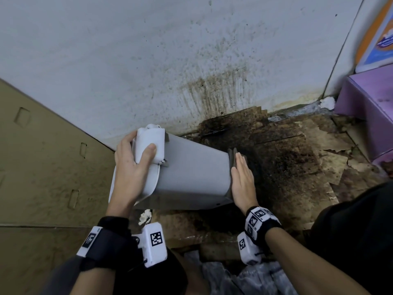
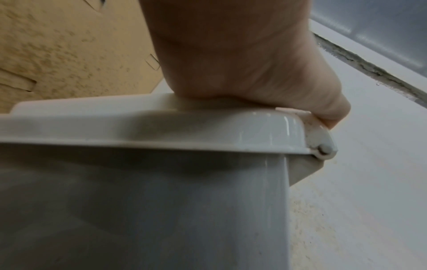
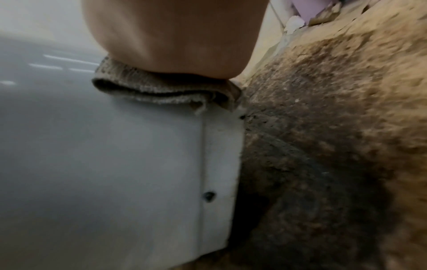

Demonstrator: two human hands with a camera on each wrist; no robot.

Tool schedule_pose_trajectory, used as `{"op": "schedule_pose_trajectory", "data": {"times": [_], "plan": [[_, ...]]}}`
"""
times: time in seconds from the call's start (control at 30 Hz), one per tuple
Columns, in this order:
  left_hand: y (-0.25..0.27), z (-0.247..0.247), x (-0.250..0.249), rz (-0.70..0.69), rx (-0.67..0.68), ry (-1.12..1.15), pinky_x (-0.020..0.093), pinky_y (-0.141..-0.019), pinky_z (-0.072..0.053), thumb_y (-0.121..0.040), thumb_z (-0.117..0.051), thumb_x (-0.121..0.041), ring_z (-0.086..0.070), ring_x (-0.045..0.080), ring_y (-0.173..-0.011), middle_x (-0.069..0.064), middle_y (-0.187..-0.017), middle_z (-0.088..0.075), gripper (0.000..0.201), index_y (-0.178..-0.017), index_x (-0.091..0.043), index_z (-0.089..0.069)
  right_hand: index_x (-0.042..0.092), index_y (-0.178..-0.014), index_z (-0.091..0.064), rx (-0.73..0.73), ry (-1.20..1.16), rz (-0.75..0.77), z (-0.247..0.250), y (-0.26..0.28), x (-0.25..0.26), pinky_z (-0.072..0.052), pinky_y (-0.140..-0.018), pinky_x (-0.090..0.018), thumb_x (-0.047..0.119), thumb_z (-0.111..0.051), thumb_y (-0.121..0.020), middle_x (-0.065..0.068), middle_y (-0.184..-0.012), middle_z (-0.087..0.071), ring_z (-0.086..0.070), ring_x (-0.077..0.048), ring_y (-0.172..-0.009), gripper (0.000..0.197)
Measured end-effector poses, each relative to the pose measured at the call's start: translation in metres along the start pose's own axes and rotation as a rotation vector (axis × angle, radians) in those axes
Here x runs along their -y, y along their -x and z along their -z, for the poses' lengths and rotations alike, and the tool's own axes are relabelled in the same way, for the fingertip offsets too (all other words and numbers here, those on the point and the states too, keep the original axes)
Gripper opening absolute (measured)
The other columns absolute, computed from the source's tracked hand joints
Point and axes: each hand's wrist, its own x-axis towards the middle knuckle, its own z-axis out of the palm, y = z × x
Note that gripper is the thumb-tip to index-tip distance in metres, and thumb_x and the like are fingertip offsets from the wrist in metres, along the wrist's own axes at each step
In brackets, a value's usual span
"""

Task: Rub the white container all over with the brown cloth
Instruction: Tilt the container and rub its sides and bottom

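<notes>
left hand (image 1: 131,165) curled round lid end of tall white plastic container (image 1: 191,173), tipped sideways. right hand (image 1: 242,179) flat, fingers straight, pressing folded brown cloth (image 3: 161,91) on its base.

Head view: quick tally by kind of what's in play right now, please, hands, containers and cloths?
Hands: 2 (left hand, right hand)
White container: 1
Brown cloth: 1
Total: 4
</notes>
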Motion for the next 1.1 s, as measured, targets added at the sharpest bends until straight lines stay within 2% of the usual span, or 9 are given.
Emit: {"op": "schedule_pose_trajectory", "data": {"times": [0.1, 0.27, 0.37, 0.47, 0.53, 0.6, 0.73, 0.93, 1.1], "plan": [[-0.001, 0.001, 0.0, 0.002, 0.008, 0.002, 0.05, -0.121, -0.035, -0.081, -0.048, -0.07, -0.04, 0.02, -0.143, -0.012, -0.14, -0.041, 0.068, -0.14, -0.037, -0.041, 0.017, -0.163, -0.018, 0.001, 0.038, 0.044, -0.011, 0.004, 0.039, -0.001, -0.127, -0.027, 0.042, -0.014, -0.102, 0.007, -0.17, -0.012, -0.005, -0.007, -0.158, 0.067], [0.002, -0.002, -0.004, -0.007, 0.008, -0.013, 0.047, -0.121, -0.033, -0.08, -0.047, -0.071, -0.038, 0.018, -0.143, -0.013, -0.14, -0.039, 0.069, -0.141, -0.038, -0.039, 0.024, -0.164, -0.012, 0.106, -0.019, 0.303, -0.031, 0.018, 0.115, 0.0, -0.125, -0.023, 0.045, -0.012, -0.105, 0.014, -0.171, -0.006, 0.001, 0.004, -0.155, 0.063], [0.003, 0.001, -0.001, 0.005, 0.014, 0.009, 0.05, -0.121, -0.035, -0.081, -0.049, -0.07, -0.039, 0.018, -0.143, -0.013, -0.14, -0.041, 0.068, -0.141, -0.038, -0.041, 0.021, -0.164, -0.013, 0.132, -0.003, 0.407, -0.03, 0.022, 0.117, -0.004, -0.127, -0.027, 0.037, -0.018, -0.109, 0.011, -0.172, -0.009, -0.003, -0.001, -0.157, 0.058], [0.004, 0.003, 0.002, -0.002, 0.021, 0.019, 0.051, -0.121, -0.035, -0.082, -0.051, -0.07, -0.039, 0.017, -0.143, -0.017, -0.137, -0.042, 0.067, -0.141, -0.04, -0.041, 0.017, -0.164, -0.018, 0.134, 0.038, 0.502, -0.015, 0.019, 0.082, -0.012, -0.127, -0.031, 0.023, -0.025, -0.109, 0.007, -0.171, -0.015, -0.01, -0.007, -0.158, 0.055], [0.004, 0.004, 0.005, 0.003, 0.024, 0.024, 0.051, -0.121, -0.035, -0.083, -0.051, -0.071, -0.039, 0.016, -0.144, -0.018, -0.138, -0.043, 0.066, -0.142, -0.041, -0.041, 0.017, -0.163, -0.019, 0.137, 0.054, 0.455, -0.002, 0.016, 0.047, -0.014, -0.128, -0.035, 0.02, -0.027, -0.108, 0.006, -0.171, -0.015, -0.011, -0.008, -0.158, 0.056], [0.003, 0.004, 0.006, 0.011, 0.028, 0.034, 0.051, -0.121, -0.035, -0.084, -0.052, -0.072, -0.039, 0.014, -0.144, -0.02, -0.138, -0.043, 0.065, -0.142, -0.044, -0.041, 0.018, -0.163, -0.017, 0.111, 0.044, 0.316, 0.009, 0.014, 0.011, -0.013, -0.129, -0.04, 0.025, -0.025, -0.109, 0.011, -0.171, -0.011, -0.007, -0.004, -0.157, 0.055], [0.002, 0.002, 0.006, 0.004, 0.037, 0.033, 0.053, -0.119, -0.037, -0.085, -0.053, -0.072, -0.041, 0.015, -0.143, -0.035, -0.134, -0.04, 0.059, -0.138, -0.05, -0.041, 0.022, -0.164, -0.015, 0.081, 0.008, 0.075, 0.012, 0.01, -0.018, -0.009, -0.129, -0.038, 0.036, -0.02, -0.108, 0.018, -0.169, -0.005, 0.0, 0.005, -0.155, 0.058], [-0.003, 0.003, 0.01, -0.001, 0.003, 0.031, 0.054, -0.118, -0.039, -0.086, -0.053, -0.069, -0.044, 0.017, -0.142, -0.012, -0.144, -0.046, 0.061, -0.141, -0.043, -0.044, 0.024, -0.164, -0.01, 0.092, -0.038, -0.079, 0.004, 0.002, 0.007, -0.002, -0.129, -0.032, 0.032, -0.02, -0.106, 0.014, -0.17, -0.001, 0.004, 0.004, -0.154, 0.06], [-0.002, -0.001, 0.006, -0.03, 0.04, -0.023, 0.055, -0.119, -0.037, -0.086, -0.05, -0.068, -0.043, 0.019, -0.141, -0.011, -0.145, -0.043, 0.072, -0.149, -0.033, -0.042, 0.027, -0.164, -0.009, 0.034, -0.089, -0.138, -0.001, 0.026, 0.011, 0.0, -0.128, -0.031, 0.026, -0.023, -0.112, 0.016, -0.17, 0.001, 0.004, 0.005, -0.154, 0.054]]}}
